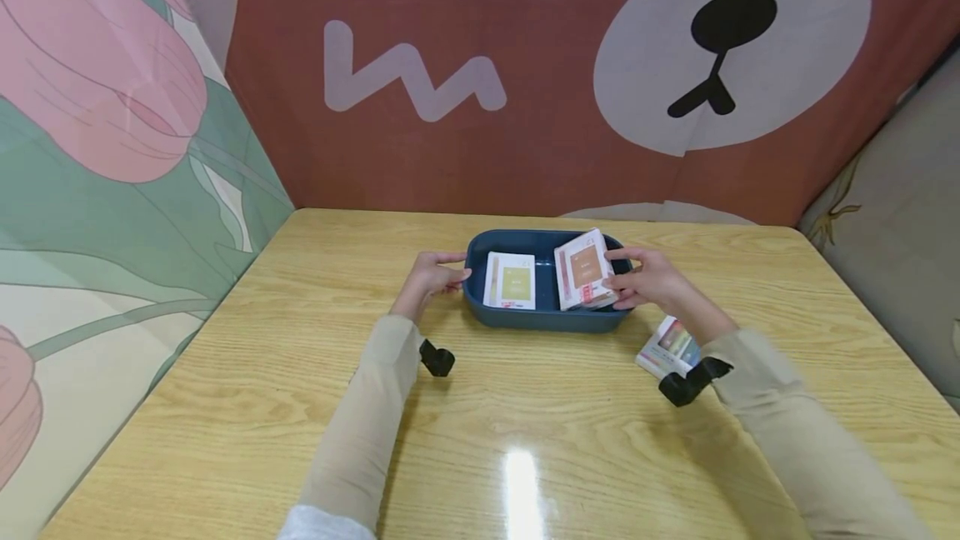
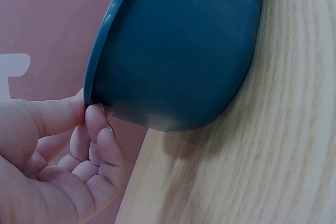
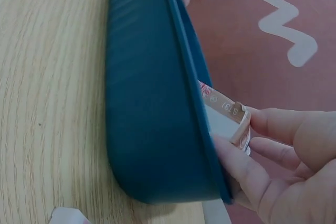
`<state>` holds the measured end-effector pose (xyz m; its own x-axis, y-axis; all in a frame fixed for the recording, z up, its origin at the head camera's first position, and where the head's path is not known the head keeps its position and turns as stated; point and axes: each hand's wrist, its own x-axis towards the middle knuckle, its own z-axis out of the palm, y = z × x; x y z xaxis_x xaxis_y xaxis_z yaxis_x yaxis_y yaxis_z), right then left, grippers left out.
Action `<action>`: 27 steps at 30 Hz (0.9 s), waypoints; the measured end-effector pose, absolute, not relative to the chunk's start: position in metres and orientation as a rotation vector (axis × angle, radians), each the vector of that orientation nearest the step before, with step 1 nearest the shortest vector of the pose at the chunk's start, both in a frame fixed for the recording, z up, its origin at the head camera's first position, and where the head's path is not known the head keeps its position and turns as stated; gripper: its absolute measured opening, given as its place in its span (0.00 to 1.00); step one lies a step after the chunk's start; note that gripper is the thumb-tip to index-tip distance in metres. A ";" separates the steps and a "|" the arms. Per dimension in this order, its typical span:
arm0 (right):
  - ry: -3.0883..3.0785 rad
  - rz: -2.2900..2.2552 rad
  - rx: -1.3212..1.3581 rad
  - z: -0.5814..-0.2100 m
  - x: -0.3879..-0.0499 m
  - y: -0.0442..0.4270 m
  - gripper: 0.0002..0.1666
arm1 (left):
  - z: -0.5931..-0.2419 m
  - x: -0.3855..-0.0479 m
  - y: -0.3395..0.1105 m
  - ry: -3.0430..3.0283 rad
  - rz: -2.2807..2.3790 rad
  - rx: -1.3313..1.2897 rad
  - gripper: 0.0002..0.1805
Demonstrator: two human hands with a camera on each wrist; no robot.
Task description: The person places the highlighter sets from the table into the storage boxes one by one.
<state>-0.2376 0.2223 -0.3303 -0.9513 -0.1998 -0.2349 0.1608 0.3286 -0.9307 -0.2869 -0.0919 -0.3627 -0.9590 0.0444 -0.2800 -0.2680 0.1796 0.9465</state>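
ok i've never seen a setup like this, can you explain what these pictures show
There's no machine here: a person works with two bare hands. The widest picture comes from a camera worn on the head, looking forward and down; the others come from a small black camera on each wrist. On the pale, wood-grained table stands a dark blue tub with rounded corners. The left hand pinches its rim at one end. The right hand holds a flat white box with an orange-brown panel, tilted, at the other end. A flat white box with a yellow-green panel lies inside the tub. Another white box, with rainbow-coloured stripes, lies partly hidden on the table.
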 end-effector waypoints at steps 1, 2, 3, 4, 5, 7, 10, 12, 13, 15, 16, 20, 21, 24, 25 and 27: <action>2.309 -1.643 -0.041 -0.331 -0.238 0.221 0.35 | -0.363 -0.287 -0.092 2.209 1.856 -0.219 0.21; 2.328 -1.628 -0.051 -0.332 -0.239 0.219 0.34 | -0.362 -0.287 -0.092 2.204 1.856 -0.220 0.21; 2.348 -1.607 -0.058 -0.333 -0.239 0.218 0.34 | -0.362 -0.287 -0.092 2.201 1.857 -0.221 0.21; 2.362 -1.590 -0.064 -0.333 -0.240 0.216 0.33 | -0.362 -0.287 -0.092 2.198 1.858 -0.222 0.21; 2.375 -1.579 -0.068 -0.334 -0.240 0.215 0.33 | -0.362 -0.287 -0.092 2.196 1.859 -0.225 0.21; 2.410 -1.541 -0.063 -0.336 -0.241 0.212 0.32 | -0.363 -0.287 -0.093 2.190 1.862 -0.226 0.21; 2.466 -1.469 -0.041 -0.338 -0.242 0.208 0.31 | -0.363 -0.287 -0.093 2.181 1.871 -0.218 0.22; 2.514 -1.416 -0.032 -0.339 -0.242 0.205 0.31 | -0.363 -0.288 -0.093 2.178 1.874 -0.217 0.22; 2.535 -1.395 -0.029 -0.340 -0.242 0.205 0.31 | -0.363 -0.288 -0.093 2.177 1.874 -0.218 0.22; 2.575 -1.361 -0.042 -0.340 -0.242 0.204 0.29 | -0.363 -0.288 -0.093 2.175 1.874 -0.219 0.22; 2.591 -1.350 -0.050 -0.341 -0.242 0.204 0.29 | -0.363 -0.288 -0.093 2.175 1.873 -0.223 0.22; 2.650 -1.290 -0.077 -0.338 -0.239 0.201 0.28 | -0.363 -0.288 -0.092 2.174 1.877 -0.219 0.22; 2.660 -1.277 -0.079 -0.336 -0.238 0.200 0.29 | -0.363 -0.288 -0.092 2.174 1.878 -0.217 0.22; 2.682 -1.261 -0.088 -0.331 -0.235 0.199 0.28 | -0.362 -0.288 -0.092 2.173 1.880 -0.217 0.22; 2.688 -1.262 -0.093 -0.330 -0.235 0.199 0.28 | -0.362 -0.287 -0.092 2.173 1.879 -0.221 0.22; 2.700 -1.276 -0.112 -0.327 -0.232 0.201 0.27 | -0.362 -0.287 -0.092 2.172 1.878 -0.215 0.22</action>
